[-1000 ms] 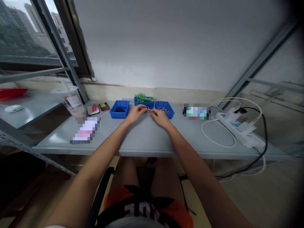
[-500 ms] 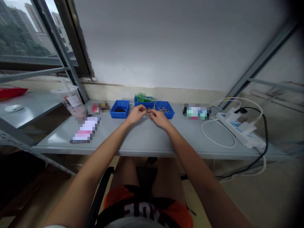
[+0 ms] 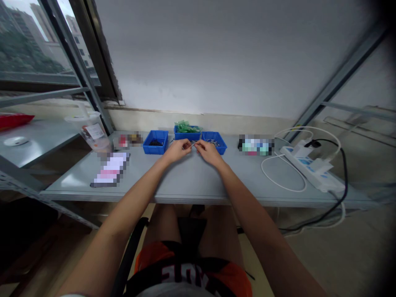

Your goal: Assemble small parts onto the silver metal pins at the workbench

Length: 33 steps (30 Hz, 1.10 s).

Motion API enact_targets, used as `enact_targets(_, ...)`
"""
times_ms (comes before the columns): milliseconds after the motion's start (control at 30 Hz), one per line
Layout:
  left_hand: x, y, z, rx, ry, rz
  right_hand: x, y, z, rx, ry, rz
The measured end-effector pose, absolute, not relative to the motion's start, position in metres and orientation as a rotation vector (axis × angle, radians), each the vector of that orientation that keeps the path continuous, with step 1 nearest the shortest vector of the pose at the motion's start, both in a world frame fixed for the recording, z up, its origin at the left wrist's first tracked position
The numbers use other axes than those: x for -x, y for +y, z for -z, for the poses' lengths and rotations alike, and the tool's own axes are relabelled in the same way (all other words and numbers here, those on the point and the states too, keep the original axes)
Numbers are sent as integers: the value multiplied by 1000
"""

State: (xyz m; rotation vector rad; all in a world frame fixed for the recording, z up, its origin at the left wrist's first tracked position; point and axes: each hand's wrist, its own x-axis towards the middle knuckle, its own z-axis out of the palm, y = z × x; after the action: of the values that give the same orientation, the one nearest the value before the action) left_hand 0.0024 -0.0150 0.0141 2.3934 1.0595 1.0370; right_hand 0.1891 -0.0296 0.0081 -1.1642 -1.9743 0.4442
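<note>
My left hand (image 3: 179,150) and my right hand (image 3: 208,151) are close together over the table, fingertips pinched and nearly touching. Something small and thin sits between them, too small to make out. Behind my hands is a blue bin (image 3: 187,135) holding green plastic packets (image 3: 183,126). To the left stands a blue bin (image 3: 147,147) with small dark pieces (image 3: 156,143) in it. A third blue bin (image 3: 223,147), partly behind my right hand, holds shiny metal pieces (image 3: 213,142). More metal pieces lie on the table behind my fingers, partly hidden.
A phone (image 3: 111,169) and a plastic drink cup (image 3: 94,132) are on the left of the grey table (image 3: 192,185). At the right are a blurred-out device (image 3: 256,145), a white power strip (image 3: 314,169) and looping cables. Metal shelf posts rise at both sides.
My right hand's fingers have drawn into a closer pinch, and both hands have shifted very slightly. The view has moved a little.
</note>
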Motion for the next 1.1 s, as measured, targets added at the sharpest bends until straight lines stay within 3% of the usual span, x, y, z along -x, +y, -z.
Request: enact_targets(1100, 5, -12, -18, -2352, 1082, -1113, -195, -28, -8, 1226, -1949, -449)
